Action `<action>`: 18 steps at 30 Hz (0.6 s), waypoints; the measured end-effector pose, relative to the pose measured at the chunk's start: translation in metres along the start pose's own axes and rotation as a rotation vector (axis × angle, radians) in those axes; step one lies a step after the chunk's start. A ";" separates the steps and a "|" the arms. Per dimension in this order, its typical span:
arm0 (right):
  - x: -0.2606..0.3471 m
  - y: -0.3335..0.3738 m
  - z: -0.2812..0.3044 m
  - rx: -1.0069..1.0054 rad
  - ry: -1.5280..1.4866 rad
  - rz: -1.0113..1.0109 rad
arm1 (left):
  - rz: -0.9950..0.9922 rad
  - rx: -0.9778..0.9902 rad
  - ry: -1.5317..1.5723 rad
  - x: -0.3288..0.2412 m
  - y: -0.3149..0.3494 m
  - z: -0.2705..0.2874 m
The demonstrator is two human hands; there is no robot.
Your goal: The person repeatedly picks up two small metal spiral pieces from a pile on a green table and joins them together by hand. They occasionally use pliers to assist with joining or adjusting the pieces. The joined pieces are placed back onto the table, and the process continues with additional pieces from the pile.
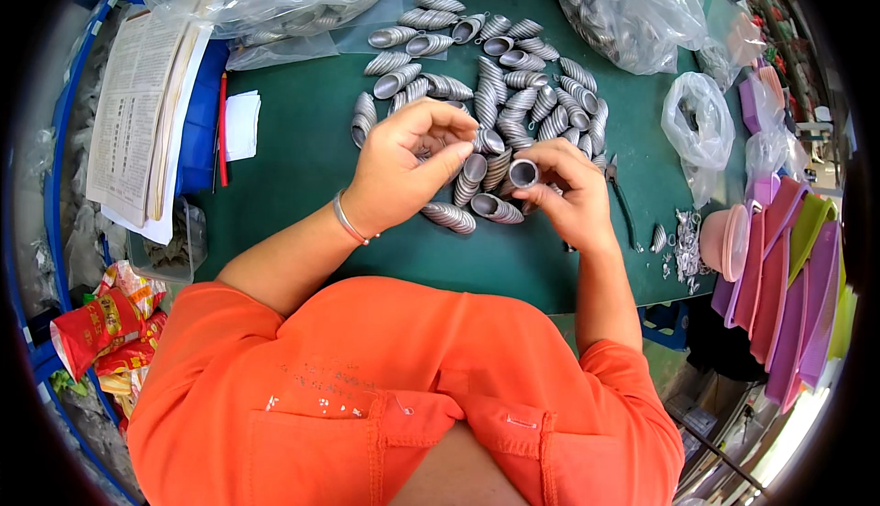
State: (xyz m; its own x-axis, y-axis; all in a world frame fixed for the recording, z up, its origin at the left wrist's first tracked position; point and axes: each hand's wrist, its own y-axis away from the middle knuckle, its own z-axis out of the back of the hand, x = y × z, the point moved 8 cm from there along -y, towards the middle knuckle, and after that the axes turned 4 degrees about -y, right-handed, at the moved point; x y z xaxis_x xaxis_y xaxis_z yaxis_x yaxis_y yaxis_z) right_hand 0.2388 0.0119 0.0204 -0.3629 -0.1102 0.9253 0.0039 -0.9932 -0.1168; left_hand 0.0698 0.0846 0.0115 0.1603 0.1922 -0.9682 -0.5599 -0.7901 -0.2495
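Observation:
My right hand [573,196] grips a spiral-ribbed grey metal tube [523,173] between thumb and fingers, with its round open end facing up toward me. My left hand [403,165] hovers over the near left part of the pile, fingers curved and the thumb apart from them. I see nothing held in it, though its palm side is partly hidden. Many similar ribbed tubes [449,217] lie loosely around both hands, several with slanted open ends. Some tubes at the back have a small ring [478,40] at one end.
Clear plastic bags of tubes stand back left [312,11] and back right [623,11] on the green table [284,185]. Right of the pile lie pliers [623,199], small metal pieces [687,245] and a pink tub [724,240]. Papers [137,112] and a blue bin [200,121] are left.

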 end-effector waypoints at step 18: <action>0.036 0.018 0.001 -0.451 -0.087 0.282 | -0.574 -0.132 -0.470 -0.078 -0.010 0.007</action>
State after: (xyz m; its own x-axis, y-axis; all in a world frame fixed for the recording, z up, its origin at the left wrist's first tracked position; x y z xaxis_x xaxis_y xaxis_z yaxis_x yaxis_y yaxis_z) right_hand 0.2267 -0.0097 0.0523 -0.3268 -0.3918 0.8601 -0.3178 -0.8115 -0.4904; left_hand 0.0571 0.0820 0.0899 0.0169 0.7999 -0.5999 -0.3860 -0.5482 -0.7419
